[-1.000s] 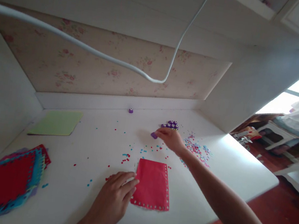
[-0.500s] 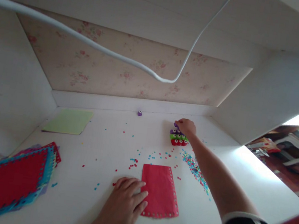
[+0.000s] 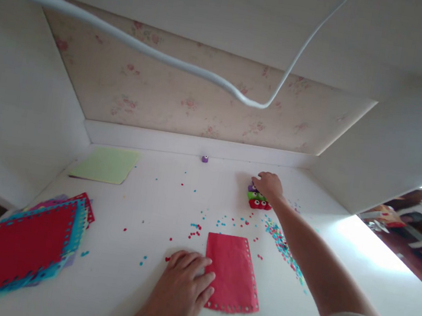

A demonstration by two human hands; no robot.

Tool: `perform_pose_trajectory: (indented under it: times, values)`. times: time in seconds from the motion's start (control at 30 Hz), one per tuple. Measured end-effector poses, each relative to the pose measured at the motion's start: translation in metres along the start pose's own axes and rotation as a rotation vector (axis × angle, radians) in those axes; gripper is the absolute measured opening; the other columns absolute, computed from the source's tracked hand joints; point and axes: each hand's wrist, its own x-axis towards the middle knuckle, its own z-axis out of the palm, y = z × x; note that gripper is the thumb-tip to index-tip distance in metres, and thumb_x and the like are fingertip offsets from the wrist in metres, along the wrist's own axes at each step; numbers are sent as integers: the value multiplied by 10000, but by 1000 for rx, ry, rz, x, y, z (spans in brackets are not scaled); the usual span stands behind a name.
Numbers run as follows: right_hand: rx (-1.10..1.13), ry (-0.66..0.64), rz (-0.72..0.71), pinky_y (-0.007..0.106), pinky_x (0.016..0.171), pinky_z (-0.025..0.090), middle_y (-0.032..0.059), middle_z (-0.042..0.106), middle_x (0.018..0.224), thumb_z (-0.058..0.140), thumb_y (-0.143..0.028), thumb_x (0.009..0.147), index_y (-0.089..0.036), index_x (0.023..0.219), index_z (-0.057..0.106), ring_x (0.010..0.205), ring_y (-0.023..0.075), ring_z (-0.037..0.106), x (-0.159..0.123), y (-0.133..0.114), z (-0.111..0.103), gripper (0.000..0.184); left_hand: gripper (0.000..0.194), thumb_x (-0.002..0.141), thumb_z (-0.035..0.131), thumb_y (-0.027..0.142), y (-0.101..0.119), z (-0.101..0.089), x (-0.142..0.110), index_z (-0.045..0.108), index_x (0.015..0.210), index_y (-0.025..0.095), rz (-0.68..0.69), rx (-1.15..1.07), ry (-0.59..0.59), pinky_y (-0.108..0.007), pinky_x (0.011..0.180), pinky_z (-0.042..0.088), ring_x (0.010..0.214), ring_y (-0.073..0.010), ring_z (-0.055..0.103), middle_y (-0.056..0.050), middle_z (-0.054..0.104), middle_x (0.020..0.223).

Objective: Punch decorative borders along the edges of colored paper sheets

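My left hand (image 3: 182, 285) lies flat with fingers spread, its fingertips on the left edge of a red paper sheet (image 3: 231, 272). Small holes line that sheet's right and bottom edges. Farther off, my right hand (image 3: 269, 185) is bent down over the back of a tight group of small pieces with eye-like white dots. Red pieces (image 3: 259, 204) form the front, green ones (image 3: 252, 195) the middle, purple ones (image 3: 251, 188) the back. The hand covers part of the group, and what its fingertips hold, if anything, is hidden. One separate purple piece (image 3: 205, 158) stands by the back wall.
At left lies a stack of red, blue and purple sheets (image 3: 27, 247) with hole-lined edges. Pale green sheets (image 3: 105, 164) lie behind it. Coloured paper dots (image 3: 281, 242) are scattered over the white table (image 3: 98, 278). A white cable (image 3: 192, 68) hangs across the upper view.
My right hand has lowered onto the back of the group; the purple piece earlier visible in its fingers no longer shows there. My left hand stays on the red sheet. The view has shifted slightly.
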Motion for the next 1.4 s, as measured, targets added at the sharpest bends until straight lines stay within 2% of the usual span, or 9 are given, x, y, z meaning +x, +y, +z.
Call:
perform_pose_trajectory:
  times: [0.13, 0.3, 0.4, 0.53, 0.8, 0.97, 1.13, 1.27, 1.4]
  values:
    - [79, 2, -111, 373, 925, 444, 163, 673, 1181, 485, -355, 922, -150, 1203, 653, 1111, 284, 593, 4, -37, -5, 385, 217, 895, 619, 289, -2, 6, 0, 675, 1105, 284, -5, 36, 51, -471, 955, 438, 1084, -251, 599, -20, 668, 1215]
    - [223, -89, -375, 372, 1012, 420, 122, 567, 1345, 532, -345, 946, -186, 1361, 515, 1186, 234, 554, 13, -118, 7, 444, 299, 893, 626, 372, -6, 11, 0, 641, 1175, 275, 46, 85, 76, -453, 940, 457, 1091, -252, 608, -26, 658, 1257]
    - [272, -120, -440, 501, 1009, 424, 119, 500, 1390, 560, -360, 949, -192, 1337, 508, 1209, 271, 526, 17, -161, 16, 426, 313, 893, 622, 368, -10, 12, 0, 633, 1185, 257, 88, 122, 99, -450, 921, 473, 1073, -255, 618, -37, 661, 1254]
    - [324, -155, -429, 471, 943, 485, 110, 545, 1314, 572, -333, 949, -188, 1247, 567, 1121, 248, 573, 19, -188, 19, 331, 329, 875, 630, 398, -14, 17, 0, 637, 1170, 253, 135, 157, 138, -446, 882, 502, 1027, -261, 639, -47, 666, 1244]
    - [507, -195, -482, 377, 938, 473, 88, 634, 1198, 591, -244, 921, -183, 1220, 564, 1044, 200, 625, -10, -190, 3, 306, 254, 878, 591, 213, -9, 12, 0, 640, 1123, 257, -22, 6, 214, -450, 868, 525, 980, -249, 644, -71, 662, 1156]
    - [657, -295, -682, 241, 800, 505, 45, 642, 1179, 669, -224, 835, -217, 1217, 525, 886, 130, 681, -81, -171, -18, 409, 237, 921, 444, 126, -17, -5, 3, 628, 1028, 229, -214, -92, 342, -408, 887, 515, 960, -215, 629, -65, 646, 1042]
    - [701, -351, -898, 262, 816, 502, 59, 632, 1170, 672, -155, 788, -219, 1175, 560, 905, 156, 677, -161, -142, -34, 408, 264, 803, 425, 29, -32, -11, 4, 536, 958, 213, -408, -137, 525, -355, 766, 538, 878, -207, 630, -57, 590, 984]
    - [665, -358, -941, 317, 853, 504, 76, 640, 1165, 629, -170, 833, -229, 1230, 548, 993, 205, 652, -195, -130, -34, 409, 427, 738, 458, 3, -34, -6, 4, 493, 1115, 200, -372, -111, 508, -402, 885, 526, 1048, -235, 591, -86, 558, 1129]
    - [700, -304, -873, 396, 993, 453, 106, 552, 1347, 658, -251, 842, -259, 1390, 438, 1214, 249, 538, -203, -112, -29, 590, 543, 775, 520, 42, -37, 2, 3, 438, 1290, 192, -278, -15, 414, -478, 1000, 462, 1175, -274, 526, -108, 544, 1245]
